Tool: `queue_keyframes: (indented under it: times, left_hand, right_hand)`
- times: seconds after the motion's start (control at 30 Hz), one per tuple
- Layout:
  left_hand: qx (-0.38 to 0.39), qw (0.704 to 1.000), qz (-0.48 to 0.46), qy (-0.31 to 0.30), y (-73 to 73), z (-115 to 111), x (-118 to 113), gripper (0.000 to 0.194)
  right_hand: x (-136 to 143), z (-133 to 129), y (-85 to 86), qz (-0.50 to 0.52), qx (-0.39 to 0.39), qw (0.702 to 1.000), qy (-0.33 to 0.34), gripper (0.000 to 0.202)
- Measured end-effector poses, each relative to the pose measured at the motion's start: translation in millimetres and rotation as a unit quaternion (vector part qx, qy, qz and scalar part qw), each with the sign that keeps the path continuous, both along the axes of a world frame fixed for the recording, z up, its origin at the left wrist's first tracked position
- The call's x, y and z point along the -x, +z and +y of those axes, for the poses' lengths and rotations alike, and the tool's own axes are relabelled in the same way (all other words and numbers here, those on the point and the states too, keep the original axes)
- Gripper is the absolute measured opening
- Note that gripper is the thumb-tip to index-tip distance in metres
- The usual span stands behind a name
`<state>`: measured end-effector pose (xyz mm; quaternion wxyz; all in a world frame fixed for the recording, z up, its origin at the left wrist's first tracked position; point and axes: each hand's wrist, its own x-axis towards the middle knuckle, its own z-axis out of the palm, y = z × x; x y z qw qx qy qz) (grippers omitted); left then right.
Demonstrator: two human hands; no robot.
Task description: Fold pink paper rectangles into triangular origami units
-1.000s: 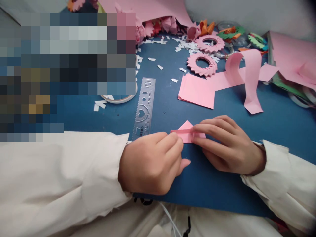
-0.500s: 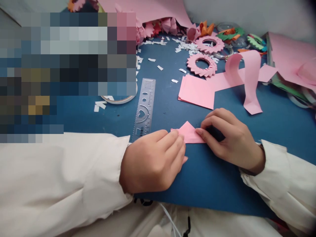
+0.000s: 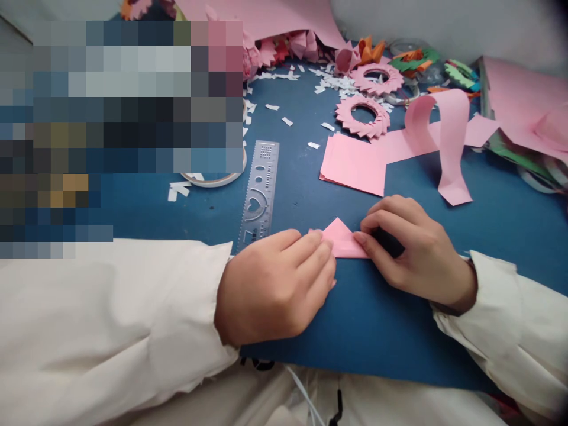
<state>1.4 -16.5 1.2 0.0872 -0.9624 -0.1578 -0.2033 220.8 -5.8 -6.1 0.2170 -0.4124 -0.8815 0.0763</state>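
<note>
Paper (image 3: 342, 241) (well inside table edge (image 3: 355, 368)) has left hand (image 3: 278, 285) laid atop, right hand (image 3: 413, 254) pinching.

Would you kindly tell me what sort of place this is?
Likely a papercraft worktable: it holds a folded pink paper piece, a transparent stencil ruler and pink pleated paper rings.

- Folded paper (image 3: 344, 242): plain pink
- Stack of paper squares (image 3: 354, 165): the same plain pink
- Curled paper strip (image 3: 455, 136): paler pink
- 2 paper rings (image 3: 377, 124): pink
- Ruler (image 3: 265, 174): clear, patterned with a heart, ovals and a grid of small dots
- Paper scraps (image 3: 313, 145): white
- Paper flower (image 3: 370, 52): orange
- Ornament (image 3: 423, 58) behind the rings: green and orange
- Surface (image 3: 377, 337): plain dark blue
- Sleeves (image 3: 177, 290): plain off-white
- Wall (image 3: 444, 23): pale grey
- Large sheet (image 3: 517, 97) at right: pink
</note>
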Motion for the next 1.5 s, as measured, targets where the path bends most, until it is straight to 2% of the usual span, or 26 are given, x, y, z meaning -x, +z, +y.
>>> queue_keyframes:
  times: [0.4,0.6,0.67,0.73,0.83,0.9,0.97,1.17,1.37,1.5]
  left_hand:
    - [0.002,0.999,0.028,0.044,-2.2,-8,-1,0.027]
    - [0.019,1.0,-0.002,0.01,1.7,-8,0,0.017]
    - [0.018,1.0,-0.001,0.011,0.9,-9,0,0.017]
    - [0.02,1.0,0.003,0.014,-0.6,-9,-1,0.016]
    - [0.029,0.999,0.006,0.018,-1.7,-9,-3,0.016]
    - [0.032,0.999,0.01,0.02,-1.1,-8,-3,0.019]
    - [0.031,0.999,0.013,0.022,0.0,-7,-2,0.02]
    - [0.03,0.999,0.02,0.013,1.4,-4,-1,0.018]
    - [0.025,0.999,-0.013,0.025,1.3,-5,0,0.021]
    - [0.008,1.0,-0.009,0.024,2.6,-5,1,0.021]
  right_hand:
    - [1,0,2.1,0.0,-0.003,1.0,-0.001,0.006]
    - [2,-1,2.0,0.001,-0.003,1.0,-0.004,0.007]
    - [1,-2,2.6,-0.002,-0.028,1.0,-0.005,0.005]
    - [0,-3,4.3,-0.009,-0.081,0.997,0.019,0.003]
    - [-1,-4,7.3,-0.032,-0.16,0.979,0.122,0.008]
    - [-2,-4,8.3,-0.05,-0.176,0.966,0.185,0.015]
    - [-2,-4,8.1,-0.059,-0.165,0.96,0.217,0.022]
    - [-3,-4,6.0,-0.063,-0.144,0.957,0.242,0.033]
    - [0,-5,8.7,-0.071,-0.144,0.959,0.236,0.02]
    - [0,-5,10.4,-0.069,-0.166,0.96,0.215,0.022]
